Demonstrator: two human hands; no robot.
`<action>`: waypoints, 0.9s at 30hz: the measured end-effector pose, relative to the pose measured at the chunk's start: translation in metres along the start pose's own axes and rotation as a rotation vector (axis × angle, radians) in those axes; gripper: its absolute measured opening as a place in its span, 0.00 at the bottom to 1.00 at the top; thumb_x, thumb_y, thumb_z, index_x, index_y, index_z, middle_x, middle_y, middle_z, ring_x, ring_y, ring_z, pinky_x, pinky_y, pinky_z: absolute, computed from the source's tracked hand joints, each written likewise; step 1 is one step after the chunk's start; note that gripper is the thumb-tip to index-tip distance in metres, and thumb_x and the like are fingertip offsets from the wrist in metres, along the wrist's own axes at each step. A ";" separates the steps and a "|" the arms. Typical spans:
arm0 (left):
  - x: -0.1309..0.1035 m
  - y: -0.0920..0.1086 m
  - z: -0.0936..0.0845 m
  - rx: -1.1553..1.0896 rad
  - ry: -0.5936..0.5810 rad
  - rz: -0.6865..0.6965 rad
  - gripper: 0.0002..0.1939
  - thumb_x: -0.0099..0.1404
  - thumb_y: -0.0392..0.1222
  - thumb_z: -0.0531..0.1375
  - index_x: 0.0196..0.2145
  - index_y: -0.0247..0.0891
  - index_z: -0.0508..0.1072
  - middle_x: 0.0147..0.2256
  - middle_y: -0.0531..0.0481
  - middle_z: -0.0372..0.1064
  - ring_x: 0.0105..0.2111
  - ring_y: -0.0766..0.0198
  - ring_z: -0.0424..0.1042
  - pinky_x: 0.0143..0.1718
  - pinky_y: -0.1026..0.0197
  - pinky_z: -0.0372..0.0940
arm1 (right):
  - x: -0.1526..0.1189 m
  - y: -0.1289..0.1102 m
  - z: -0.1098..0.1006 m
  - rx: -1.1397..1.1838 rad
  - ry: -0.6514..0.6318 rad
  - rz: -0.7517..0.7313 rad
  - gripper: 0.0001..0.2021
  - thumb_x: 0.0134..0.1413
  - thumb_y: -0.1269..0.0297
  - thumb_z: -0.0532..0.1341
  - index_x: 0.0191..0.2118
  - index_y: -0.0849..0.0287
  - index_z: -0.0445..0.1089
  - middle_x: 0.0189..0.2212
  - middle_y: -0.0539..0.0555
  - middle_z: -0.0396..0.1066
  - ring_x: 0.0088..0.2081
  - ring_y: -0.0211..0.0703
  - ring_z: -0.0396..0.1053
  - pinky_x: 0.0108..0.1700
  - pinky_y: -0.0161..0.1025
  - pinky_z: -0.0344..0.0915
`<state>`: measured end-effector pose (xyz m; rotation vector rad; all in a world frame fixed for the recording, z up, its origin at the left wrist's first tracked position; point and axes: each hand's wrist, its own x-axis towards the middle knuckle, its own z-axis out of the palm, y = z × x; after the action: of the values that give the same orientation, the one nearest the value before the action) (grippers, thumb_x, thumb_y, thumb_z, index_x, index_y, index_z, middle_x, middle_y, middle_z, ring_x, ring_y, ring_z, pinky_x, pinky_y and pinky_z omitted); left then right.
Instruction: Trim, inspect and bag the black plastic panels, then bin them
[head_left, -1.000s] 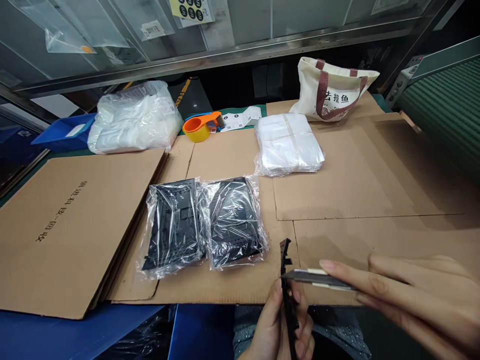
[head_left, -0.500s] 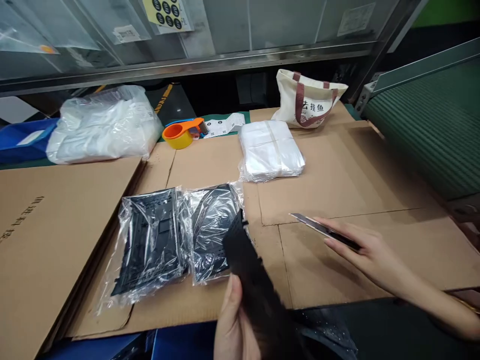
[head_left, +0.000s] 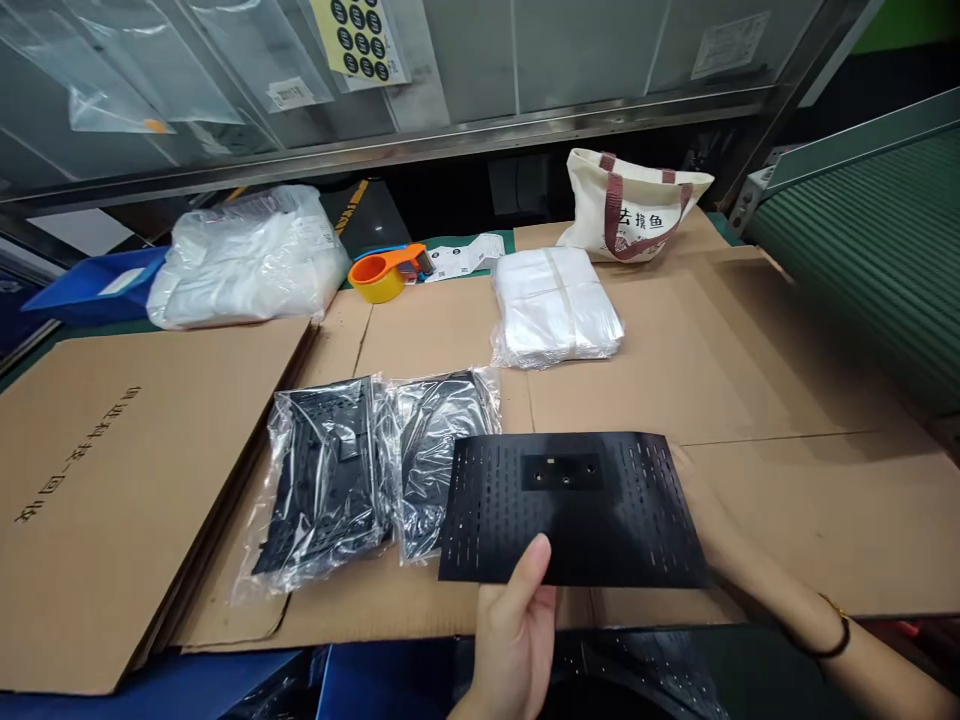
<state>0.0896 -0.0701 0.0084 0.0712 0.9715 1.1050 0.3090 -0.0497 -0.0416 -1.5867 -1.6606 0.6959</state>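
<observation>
My left hand [head_left: 517, 640] grips a thin black plastic panel [head_left: 622, 535] by its lower edge, thumb on top. The panel faces me almost flat, with rows of slots at both ends and a recessed rectangle with small holes. My right hand [head_left: 694, 490] is at the panel's right edge, smeared by motion, its fingers mostly hidden behind the panel. The utility knife is out of sight. Left of the panel lie two clear plastic bags with black parts inside, a left one [head_left: 322, 480] and a right one [head_left: 427, 450] partly covered by the panel.
Behind lies a banded stack of clear bags [head_left: 559, 305]. An orange tape dispenser [head_left: 386, 270] and a canvas tote [head_left: 637, 205] stand farther back. Flattened cardboard [head_left: 165, 440] is piled at left. A green ribbed conveyor [head_left: 877, 230] runs along the right.
The black panel has turned from edge-on to face me. My right hand has moved left to the panel's right edge, and the utility knife it held has dropped from view.
</observation>
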 end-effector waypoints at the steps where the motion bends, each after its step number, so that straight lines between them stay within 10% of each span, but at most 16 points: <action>1: -0.001 -0.001 0.000 0.014 -0.010 0.004 0.19 0.53 0.40 0.71 0.44 0.36 0.79 0.41 0.43 0.78 0.51 0.51 0.73 0.58 0.50 0.65 | -0.001 -0.002 -0.001 0.112 0.012 0.068 0.15 0.61 0.52 0.54 0.38 0.53 0.76 0.33 0.55 0.76 0.40 0.52 0.71 0.43 0.49 0.71; 6: -0.010 -0.013 0.002 0.091 -0.003 0.048 0.16 0.53 0.45 0.71 0.39 0.37 0.81 0.40 0.44 0.78 0.51 0.49 0.72 0.60 0.47 0.61 | -0.016 -0.027 0.002 0.831 0.074 0.585 0.25 0.53 0.38 0.57 0.32 0.56 0.78 0.26 0.55 0.77 0.36 0.52 0.76 0.40 0.46 0.74; 11: -0.011 -0.016 0.001 0.248 -0.025 0.038 0.15 0.55 0.46 0.69 0.38 0.34 0.80 0.40 0.42 0.77 0.53 0.49 0.70 0.60 0.48 0.58 | -0.021 -0.040 -0.001 1.047 0.222 0.766 0.18 0.38 0.44 0.70 0.29 0.54 0.78 0.25 0.53 0.78 0.30 0.51 0.78 0.36 0.46 0.77; 16: 0.000 0.008 -0.002 0.350 -0.131 0.235 0.18 0.55 0.48 0.68 0.42 0.38 0.77 0.40 0.46 0.75 0.45 0.54 0.72 0.52 0.54 0.64 | -0.015 -0.035 -0.018 1.042 0.457 0.773 0.14 0.31 0.49 0.73 0.25 0.51 0.79 0.25 0.51 0.79 0.27 0.52 0.78 0.35 0.44 0.78; 21: 0.009 0.029 -0.003 0.482 -0.183 0.383 0.11 0.58 0.48 0.66 0.27 0.37 0.75 0.26 0.53 0.67 0.29 0.65 0.65 0.35 0.65 0.63 | -0.014 -0.036 -0.026 1.019 0.352 0.670 0.10 0.39 0.52 0.70 0.24 0.51 0.80 0.20 0.51 0.77 0.18 0.48 0.74 0.20 0.37 0.73; 27: 0.010 0.032 0.003 0.465 -0.196 0.304 0.16 0.61 0.53 0.63 0.34 0.37 0.80 0.30 0.48 0.73 0.35 0.58 0.70 0.42 0.59 0.65 | -0.011 -0.039 -0.025 1.000 0.334 0.588 0.08 0.44 0.53 0.68 0.24 0.49 0.80 0.20 0.50 0.77 0.14 0.45 0.72 0.16 0.35 0.71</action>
<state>0.0695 -0.0455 0.0204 0.7120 1.0443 1.1015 0.3058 -0.0667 0.0026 -1.2845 -0.4071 1.2192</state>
